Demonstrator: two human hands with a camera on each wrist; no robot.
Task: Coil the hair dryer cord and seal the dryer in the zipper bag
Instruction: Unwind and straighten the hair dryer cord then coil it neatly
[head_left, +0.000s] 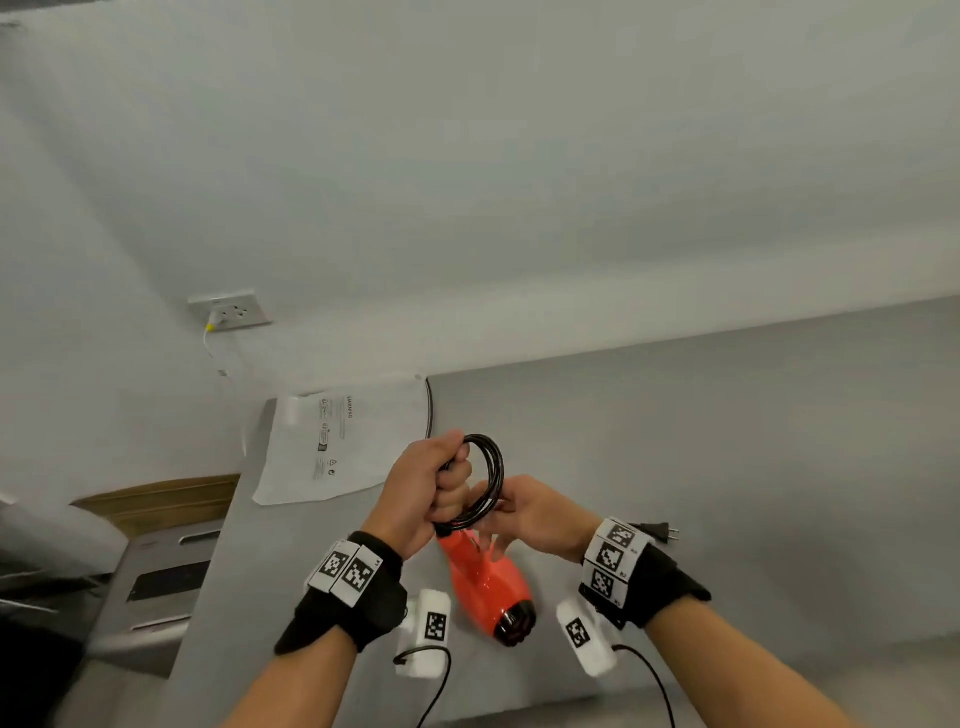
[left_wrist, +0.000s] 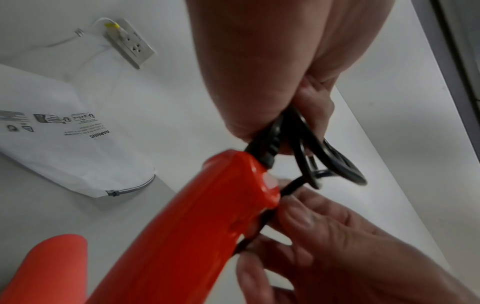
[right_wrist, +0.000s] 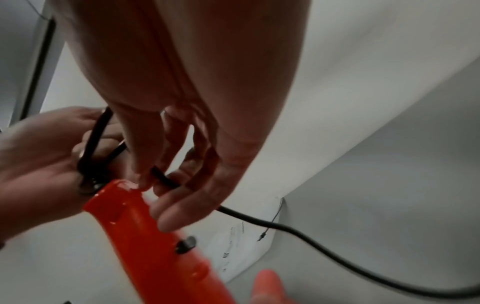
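My left hand (head_left: 441, 478) grips several loops of the black cord (head_left: 491, 467) just above the end of the dryer's handle. The orange-red hair dryer (head_left: 483, 577) slants down below both hands, nozzle toward me. My right hand (head_left: 511, 506) pinches the cord (right_wrist: 163, 176) between thumb and fingers beside the handle (right_wrist: 145, 236). From there a loose length of cord (right_wrist: 311, 236) trails away, and the plug (head_left: 657, 531) lies on the table behind my right wrist. The white zipper bag (head_left: 337, 441) lies flat at the table's far left, its zipper (left_wrist: 130, 189) at one end.
The grey table (head_left: 727, 467) runs up to a white wall. A wall outlet (head_left: 231, 312) holds a white lead with a yellow tag. A cardboard box (head_left: 161, 501) and a grey appliance (head_left: 166, 582) stand beyond the table's left edge.
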